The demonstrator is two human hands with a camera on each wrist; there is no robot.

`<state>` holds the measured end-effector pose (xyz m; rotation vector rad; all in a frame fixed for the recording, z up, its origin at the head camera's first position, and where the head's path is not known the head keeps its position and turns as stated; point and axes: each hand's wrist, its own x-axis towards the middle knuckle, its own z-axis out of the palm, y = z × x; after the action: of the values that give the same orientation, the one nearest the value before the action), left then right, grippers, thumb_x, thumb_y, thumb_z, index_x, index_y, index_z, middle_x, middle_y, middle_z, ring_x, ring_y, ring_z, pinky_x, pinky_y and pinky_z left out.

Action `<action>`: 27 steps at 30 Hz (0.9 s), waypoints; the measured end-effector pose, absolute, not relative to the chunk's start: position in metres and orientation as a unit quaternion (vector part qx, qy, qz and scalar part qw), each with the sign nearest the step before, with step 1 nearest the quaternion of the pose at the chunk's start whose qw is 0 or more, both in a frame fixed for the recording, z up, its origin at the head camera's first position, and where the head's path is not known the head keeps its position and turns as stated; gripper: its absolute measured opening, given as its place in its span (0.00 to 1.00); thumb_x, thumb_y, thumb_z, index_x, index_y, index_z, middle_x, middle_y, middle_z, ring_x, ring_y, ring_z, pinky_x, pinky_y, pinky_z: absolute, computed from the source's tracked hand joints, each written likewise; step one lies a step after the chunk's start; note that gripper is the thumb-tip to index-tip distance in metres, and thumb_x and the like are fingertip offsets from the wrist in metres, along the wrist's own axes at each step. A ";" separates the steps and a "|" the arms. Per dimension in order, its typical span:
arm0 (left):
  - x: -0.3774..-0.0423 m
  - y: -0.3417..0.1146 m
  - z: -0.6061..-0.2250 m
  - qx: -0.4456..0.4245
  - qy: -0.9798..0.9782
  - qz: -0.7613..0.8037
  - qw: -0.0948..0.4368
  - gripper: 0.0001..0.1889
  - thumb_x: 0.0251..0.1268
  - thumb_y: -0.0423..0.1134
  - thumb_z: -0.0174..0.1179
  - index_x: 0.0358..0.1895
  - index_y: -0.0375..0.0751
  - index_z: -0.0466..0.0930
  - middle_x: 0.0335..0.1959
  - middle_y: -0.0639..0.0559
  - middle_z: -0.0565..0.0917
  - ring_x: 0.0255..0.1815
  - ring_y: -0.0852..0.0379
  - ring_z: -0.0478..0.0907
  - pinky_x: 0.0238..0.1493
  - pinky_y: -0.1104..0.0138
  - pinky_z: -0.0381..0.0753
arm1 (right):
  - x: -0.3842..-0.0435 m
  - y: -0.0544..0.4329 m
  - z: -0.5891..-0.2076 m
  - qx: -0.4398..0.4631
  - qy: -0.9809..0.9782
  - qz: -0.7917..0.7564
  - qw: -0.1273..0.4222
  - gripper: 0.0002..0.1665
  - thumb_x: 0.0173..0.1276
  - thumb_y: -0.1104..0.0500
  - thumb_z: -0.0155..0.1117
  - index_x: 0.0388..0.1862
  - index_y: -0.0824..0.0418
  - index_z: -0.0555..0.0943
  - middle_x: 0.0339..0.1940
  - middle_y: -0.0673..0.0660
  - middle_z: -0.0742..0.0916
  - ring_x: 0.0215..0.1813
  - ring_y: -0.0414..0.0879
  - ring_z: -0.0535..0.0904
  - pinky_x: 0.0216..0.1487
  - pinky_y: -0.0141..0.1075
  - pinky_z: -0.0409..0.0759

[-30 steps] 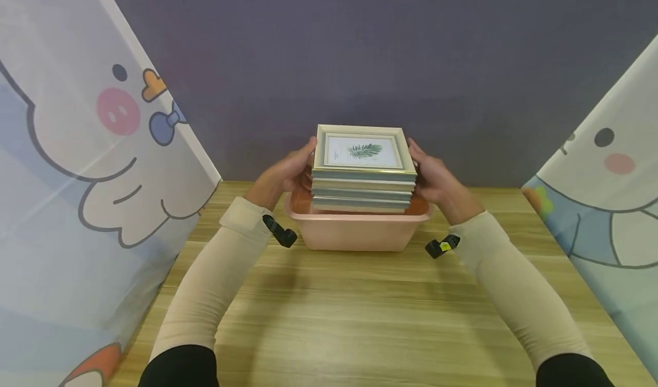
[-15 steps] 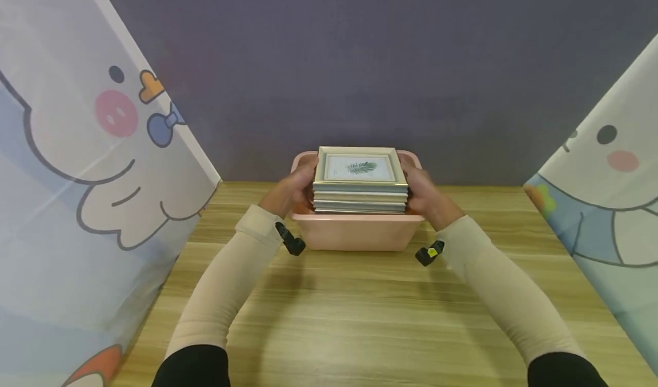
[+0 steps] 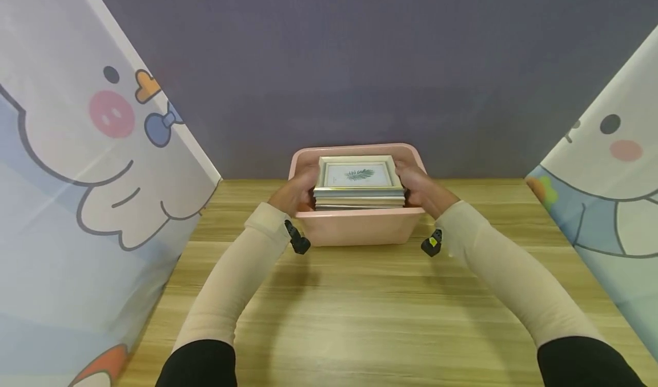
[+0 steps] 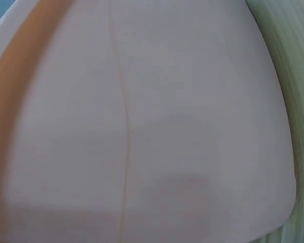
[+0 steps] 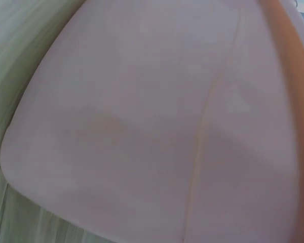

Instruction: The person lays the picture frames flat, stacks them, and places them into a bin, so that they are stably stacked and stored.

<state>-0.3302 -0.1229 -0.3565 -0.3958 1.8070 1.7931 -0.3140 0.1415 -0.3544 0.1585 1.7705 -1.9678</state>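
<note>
A stack of several picture frames (image 3: 358, 159), cream and grey-blue, sits low inside a pink plastic basin (image 3: 358, 230). The top one shows a green leaf print (image 3: 360, 174) behind its pane. My left hand (image 3: 298, 188) grips the stack's left side, and my right hand (image 3: 420, 187) holds it from the right. Both reach in over the basin's rim, their fingertips hidden between the stack and the walls. In the left wrist view the basin's outer wall (image 4: 202, 101) fills most of the picture; the right wrist view likewise shows the basin's wall (image 5: 131, 126) close up.
The basin stands on a wood-grain table (image 3: 360, 307), near its back edge. Behind it rises a dark grey partition (image 3: 349, 61). Cartoon-printed cloths hang as a left panel (image 3: 61, 216) and a right panel (image 3: 606, 204).
Both hands have lowered the stack of picture frames from above the rim down into the basin. The basin's back rim now shows behind the stack.
</note>
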 end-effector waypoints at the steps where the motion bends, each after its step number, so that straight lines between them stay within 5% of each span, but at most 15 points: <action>1: -0.331 -0.123 -0.357 -0.146 0.680 0.665 0.271 0.28 0.83 0.54 0.33 0.31 0.43 0.76 0.24 0.50 0.79 0.25 0.53 0.76 0.30 0.58 0.76 | -0.314 0.141 -0.355 0.054 0.653 -0.716 0.240 0.30 0.87 0.49 0.31 0.83 0.55 0.56 0.42 0.44 0.85 0.37 0.35 0.84 0.40 0.28 0.84; 5: -0.330 -0.123 -0.360 -0.135 0.717 0.638 0.245 0.24 0.83 0.48 0.31 0.29 0.43 0.70 0.20 0.50 0.72 0.19 0.54 0.68 0.21 0.60 0.69 | -0.315 0.141 -0.358 0.046 0.666 -0.704 0.241 0.33 0.85 0.62 0.31 0.85 0.51 0.48 0.52 0.50 0.77 0.39 0.36 0.81 0.41 0.28 0.82; 9: -0.327 -0.122 -0.360 -0.108 0.738 0.622 0.240 0.15 0.81 0.39 0.38 0.39 0.41 0.74 0.26 0.46 0.75 0.23 0.51 0.74 0.22 0.57 0.77 | -0.315 0.140 -0.360 0.041 0.674 -0.696 0.243 0.38 0.78 0.72 0.30 0.84 0.54 0.47 0.53 0.54 0.76 0.39 0.38 0.82 0.42 0.32 0.84; 13: -0.325 -0.122 -0.360 -0.096 0.741 0.618 0.243 0.10 0.78 0.33 0.42 0.48 0.39 0.75 0.30 0.45 0.78 0.25 0.49 0.79 0.25 0.56 0.82 | -0.316 0.139 -0.360 0.049 0.673 -0.695 0.248 0.31 0.84 0.64 0.34 0.82 0.56 0.49 0.55 0.55 0.78 0.41 0.40 0.86 0.44 0.35 0.87; 17: -0.325 -0.121 -0.359 -0.106 0.741 0.617 0.242 0.12 0.76 0.31 0.41 0.48 0.36 0.75 0.28 0.44 0.79 0.25 0.49 0.78 0.28 0.53 0.82 | -0.315 0.139 -0.357 0.073 0.687 -0.667 0.280 0.35 0.86 0.52 0.34 0.85 0.48 0.40 0.68 0.58 0.74 0.56 0.44 0.81 0.55 0.38 0.84; 21: -0.327 -0.121 -0.358 -0.133 0.727 0.617 0.270 0.18 0.82 0.42 0.36 0.54 0.34 0.73 0.37 0.40 0.79 0.37 0.45 0.79 0.48 0.46 0.83 | -0.313 0.141 -0.355 0.058 0.707 -0.621 0.332 0.37 0.84 0.44 0.26 0.85 0.53 0.38 0.79 0.65 0.63 0.74 0.56 0.66 0.72 0.51 0.70; 23: -0.327 -0.120 -0.357 -0.143 0.730 0.604 0.287 0.25 0.84 0.49 0.32 0.58 0.32 0.71 0.43 0.38 0.78 0.42 0.43 0.78 0.56 0.44 0.81 | -0.313 0.143 -0.356 0.039 0.715 -0.609 0.341 0.38 0.84 0.41 0.23 0.83 0.59 0.45 0.80 0.67 0.62 0.77 0.58 0.63 0.75 0.55 0.66; 27: -0.324 -0.121 -0.354 -0.139 0.755 0.579 0.273 0.27 0.83 0.54 0.35 0.66 0.37 0.69 0.52 0.38 0.75 0.49 0.44 0.75 0.58 0.45 0.79 | -0.312 0.138 -0.357 0.024 0.742 -0.614 0.268 0.35 0.85 0.46 0.31 0.84 0.59 0.45 0.83 0.64 0.59 0.80 0.57 0.60 0.80 0.53 0.61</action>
<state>-0.3239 -0.1208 -0.3538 -0.3754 2.0329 1.5595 -0.3116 0.1379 -0.3571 0.0659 2.0016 -1.6551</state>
